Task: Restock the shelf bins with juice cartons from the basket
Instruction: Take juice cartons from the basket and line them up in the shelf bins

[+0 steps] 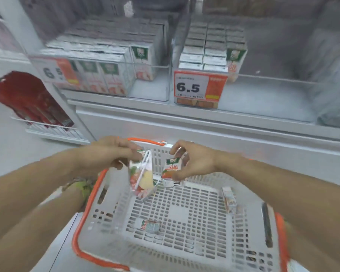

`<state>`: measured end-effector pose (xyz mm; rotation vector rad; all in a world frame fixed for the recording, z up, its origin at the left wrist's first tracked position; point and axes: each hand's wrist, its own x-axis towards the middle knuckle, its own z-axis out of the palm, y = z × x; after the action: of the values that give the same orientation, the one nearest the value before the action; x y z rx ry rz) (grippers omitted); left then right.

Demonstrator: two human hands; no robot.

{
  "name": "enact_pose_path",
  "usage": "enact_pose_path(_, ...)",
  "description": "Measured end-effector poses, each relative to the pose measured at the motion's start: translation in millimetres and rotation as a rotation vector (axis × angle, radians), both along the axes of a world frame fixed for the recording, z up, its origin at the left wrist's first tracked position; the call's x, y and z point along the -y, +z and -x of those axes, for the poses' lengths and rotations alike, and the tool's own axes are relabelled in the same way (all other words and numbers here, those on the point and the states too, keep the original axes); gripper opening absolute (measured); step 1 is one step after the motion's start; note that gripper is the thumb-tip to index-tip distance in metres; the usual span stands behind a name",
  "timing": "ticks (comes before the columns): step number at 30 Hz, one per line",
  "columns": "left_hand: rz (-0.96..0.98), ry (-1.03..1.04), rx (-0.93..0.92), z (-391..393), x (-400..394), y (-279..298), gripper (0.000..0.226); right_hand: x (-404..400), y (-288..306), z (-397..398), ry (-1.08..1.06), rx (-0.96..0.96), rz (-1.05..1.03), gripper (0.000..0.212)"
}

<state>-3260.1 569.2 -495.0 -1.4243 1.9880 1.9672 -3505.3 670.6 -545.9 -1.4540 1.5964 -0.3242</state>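
i see the white basket (177, 213) with orange handles below the shelf, nearly bare: one carton flat near its front (150, 226), one along its right wall (229, 200). above the basket's far end my left hand (114, 152) is clamped on a juice carton (142, 175) with a straw on its side, and my right hand (192, 161) pinches a second carton (172, 169). beyond the basket, the left shelf bin (114, 61) is mostly packed with cartons; the right bin (212, 54) holds a few rows behind a 6.5 price tag (199, 88). a red display (28, 101) stands off left of the basket.
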Motion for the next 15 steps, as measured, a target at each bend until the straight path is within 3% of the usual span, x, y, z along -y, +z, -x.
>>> enact_pose_path(3,-0.024,-0.020,-0.188,8,-9,52,0.020,-5,70,4,0.052,-0.067,0.199,0.068)
enact_pose_path(7,-0.125,0.155,-0.393,15,-18,82,0.039,-22,138,18,0.058,-0.055,0.432,0.071)
enact_pose_path(10,-0.220,0.213,-0.499,32,-27,91,0.048,-39,156,30,-0.057,0.071,0.576,0.071)
enact_pose_path(13,-0.218,0.231,-0.540,57,-35,102,0.020,-47,153,42,-0.154,0.188,0.659,0.068)
enact_pose_path(15,-0.223,0.232,-0.575,70,-36,107,0.016,-47,149,49,-0.178,0.209,0.687,0.069)
